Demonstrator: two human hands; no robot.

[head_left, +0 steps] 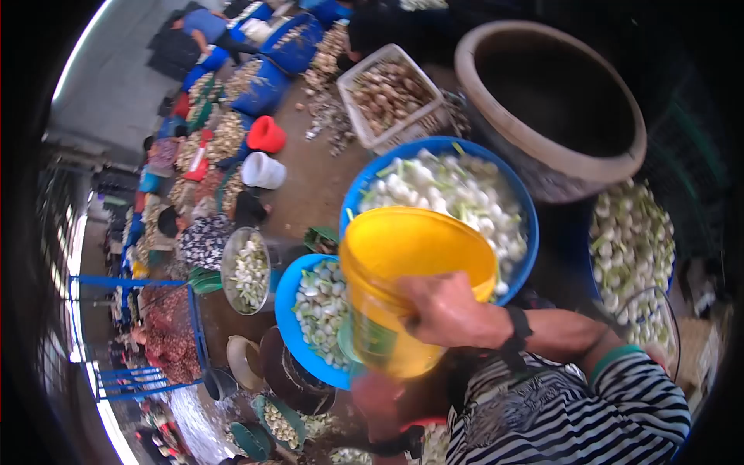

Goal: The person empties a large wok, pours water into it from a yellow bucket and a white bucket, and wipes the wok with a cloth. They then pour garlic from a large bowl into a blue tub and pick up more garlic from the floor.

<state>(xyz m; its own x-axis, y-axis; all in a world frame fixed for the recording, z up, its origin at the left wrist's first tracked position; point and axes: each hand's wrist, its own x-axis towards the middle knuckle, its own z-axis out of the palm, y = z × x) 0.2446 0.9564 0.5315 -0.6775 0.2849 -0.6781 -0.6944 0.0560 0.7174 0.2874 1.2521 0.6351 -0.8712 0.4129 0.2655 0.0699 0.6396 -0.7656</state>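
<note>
A yellow bucket (364, 310) is tilted over a blue tub (530, 225) full of peeled white bulbs with green stems. Closed round the bucket's rim is my right hand (446, 310), a dark band at its wrist. My left hand (377, 399) is blurred below the bucket's lower end; its fingers are smeared, and whether it touches the bucket is unclear. Beside the bucket, a light blue basin (288, 314) holds more white bulbs (322, 310). The inside of the bucket that shows is bare yellow.
A large clay vat (469, 74) stands behind the blue tub, near a white crate (353, 108) of brown bulbs. A metal pot (267, 271), a red bucket (266, 135) and a white bucket (263, 170) stand farther left. People sit among heaps of bulbs.
</note>
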